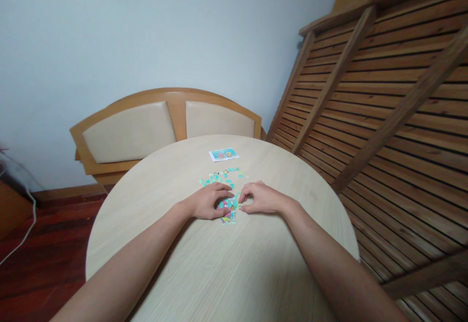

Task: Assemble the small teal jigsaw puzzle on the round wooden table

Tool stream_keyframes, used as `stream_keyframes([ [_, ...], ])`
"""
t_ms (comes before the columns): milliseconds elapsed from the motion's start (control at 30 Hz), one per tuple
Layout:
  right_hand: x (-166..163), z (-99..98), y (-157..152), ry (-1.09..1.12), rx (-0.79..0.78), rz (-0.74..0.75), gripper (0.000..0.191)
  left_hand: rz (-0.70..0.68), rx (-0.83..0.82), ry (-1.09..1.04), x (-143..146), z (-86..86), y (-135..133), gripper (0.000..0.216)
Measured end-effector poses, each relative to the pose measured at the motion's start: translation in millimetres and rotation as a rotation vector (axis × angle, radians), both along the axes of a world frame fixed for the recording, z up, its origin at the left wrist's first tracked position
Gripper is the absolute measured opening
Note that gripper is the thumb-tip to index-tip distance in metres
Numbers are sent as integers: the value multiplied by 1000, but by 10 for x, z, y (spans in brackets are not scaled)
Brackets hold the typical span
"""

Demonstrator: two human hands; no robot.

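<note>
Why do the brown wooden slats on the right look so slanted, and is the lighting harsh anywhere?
Head view: the wide lens likely stretches the edges, tilting the brown slatted wooden panel. Head view: light is soft, no glare, faint shadows beneath the left hand and right hand on the round pale wooden table.

No text can be read: the small card (pixel 224 154), far on the table, and the jigsaw pieces (pixel 221 176) are too blurred.
</note>
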State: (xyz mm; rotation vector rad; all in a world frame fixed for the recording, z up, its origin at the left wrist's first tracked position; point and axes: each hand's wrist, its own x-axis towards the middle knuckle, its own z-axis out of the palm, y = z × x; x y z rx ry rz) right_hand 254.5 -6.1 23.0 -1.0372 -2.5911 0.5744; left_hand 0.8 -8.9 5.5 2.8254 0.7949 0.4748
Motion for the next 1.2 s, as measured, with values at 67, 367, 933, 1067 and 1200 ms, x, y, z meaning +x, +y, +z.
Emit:
stream_keyframes([
  [67, -6, 12, -7, -2, 10, 6, 14, 0, 0, 2, -3, -4, 0, 48],
  [367, 33, -24, 13, 78, -41, -10, 23, 11, -16, -101, -78, 20, 47, 44],
  [933, 158, -119, 172, 123, 30, -83, 17, 460, 38, -52, -580, -148, 403, 28],
  [1067, 181, -114, 174, 99, 60, -93, 16, 447, 35, -45, -523, -127, 363, 29],
  [1200, 190, -109, 175, 106, 78, -124, 16, 447, 37, -40, -523, -115, 338, 29],
])
